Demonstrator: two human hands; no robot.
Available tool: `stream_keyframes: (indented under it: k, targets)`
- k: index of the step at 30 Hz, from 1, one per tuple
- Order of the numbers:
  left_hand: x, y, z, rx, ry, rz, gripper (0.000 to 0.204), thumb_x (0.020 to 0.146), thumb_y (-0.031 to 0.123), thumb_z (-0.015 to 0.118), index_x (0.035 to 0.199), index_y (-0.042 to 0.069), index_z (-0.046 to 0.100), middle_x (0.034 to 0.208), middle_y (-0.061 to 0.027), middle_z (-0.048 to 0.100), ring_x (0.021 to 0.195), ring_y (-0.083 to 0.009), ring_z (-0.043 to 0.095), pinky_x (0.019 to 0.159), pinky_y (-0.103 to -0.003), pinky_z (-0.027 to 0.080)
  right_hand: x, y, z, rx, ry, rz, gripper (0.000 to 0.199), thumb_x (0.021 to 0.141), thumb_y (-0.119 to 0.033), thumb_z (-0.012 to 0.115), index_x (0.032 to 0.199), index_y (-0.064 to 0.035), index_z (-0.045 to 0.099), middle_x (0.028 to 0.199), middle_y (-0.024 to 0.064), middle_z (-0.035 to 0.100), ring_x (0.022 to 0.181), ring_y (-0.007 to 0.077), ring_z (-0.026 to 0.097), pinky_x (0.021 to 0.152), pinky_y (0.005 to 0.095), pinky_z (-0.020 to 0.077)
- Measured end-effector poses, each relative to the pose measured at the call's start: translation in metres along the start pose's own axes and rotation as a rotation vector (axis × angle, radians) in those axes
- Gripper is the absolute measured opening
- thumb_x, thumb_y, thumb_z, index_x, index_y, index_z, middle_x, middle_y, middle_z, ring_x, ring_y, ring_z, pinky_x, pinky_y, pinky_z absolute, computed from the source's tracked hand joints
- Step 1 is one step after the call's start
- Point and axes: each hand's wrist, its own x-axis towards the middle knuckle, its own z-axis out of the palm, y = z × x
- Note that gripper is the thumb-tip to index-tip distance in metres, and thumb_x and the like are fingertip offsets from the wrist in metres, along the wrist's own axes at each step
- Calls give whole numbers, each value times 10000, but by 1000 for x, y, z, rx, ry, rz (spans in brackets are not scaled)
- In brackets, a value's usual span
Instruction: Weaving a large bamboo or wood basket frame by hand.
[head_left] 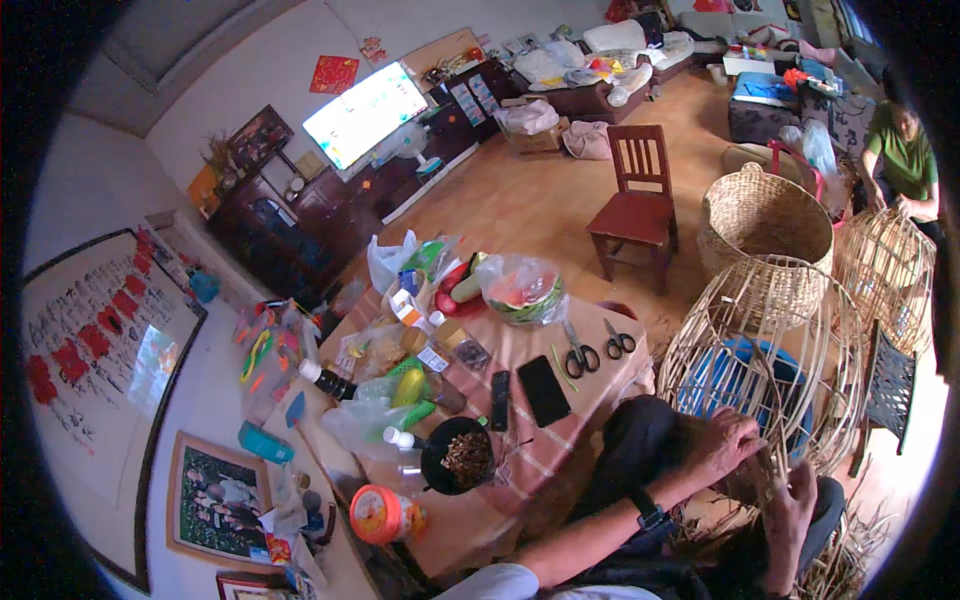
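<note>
A round open-weave bamboo basket frame [765, 350] stands in front of me, partly woven, with something blue showing inside it. My left hand [722, 442] grips the strips at its lower edge; a dark watch sits on that wrist. My right hand [792, 500] is curled around thin bamboo strips just below the frame's rim. Loose strips [840, 560] lie on the floor under my hands.
A cluttered low table [600, 345] at my left holds two pairs of scissors [598, 348], a phone, a remote, bottles, a dark bowl [458, 455] and bagged watermelon. Behind stand a red wooden chair [635, 200] and finished baskets [765, 215]. Another person [903, 160] weaves at the far right.
</note>
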Motion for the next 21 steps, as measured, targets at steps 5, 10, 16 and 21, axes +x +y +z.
stream_keyframes:
  k: [5, 10, 16, 21]
  targets:
    - [0, -37, 9, 12, -152, -105, 229, 986, 177, 554, 810, 34, 582, 793, -233, 608, 811, -440, 599, 707, -539, 455, 38, -19, -3, -185, -53, -260, 360, 993, -198, 704, 1282, 10, 652, 1015, 66, 705, 918, 175, 664, 822, 312, 545]
    - [-5, -29, -10, 33, -162, -3, 243, 1030, 179, 518, 1118, 30, 689, 1046, -188, 711, 1023, -386, 649, 948, -486, 482, 87, -34, -35, 526, -11, -15, 211, 1072, -271, 603, 922, -123, 595, 692, -64, 457, 536, 44, 349, 494, 242, 268]
    - [1, -14, -13, 77, -248, 7, 236, 1041, 186, 514, 1146, 42, 669, 1061, -169, 702, 1056, -379, 635, 1020, -486, 444, 33, -7, -47, 648, -122, 10, 319, 1097, -344, 561, 857, -134, 549, 618, -44, 450, 491, 60, 349, 464, 245, 261]
    - [3, -14, -19, 112, -304, 67, 150, 1015, 119, 570, 1108, 50, 666, 997, -164, 703, 993, -366, 654, 960, -466, 481, -46, 14, -14, 500, -151, 420, 397, 1061, -409, 648, 767, -150, 585, 685, -84, 518, 608, 40, 448, 552, 251, 362]
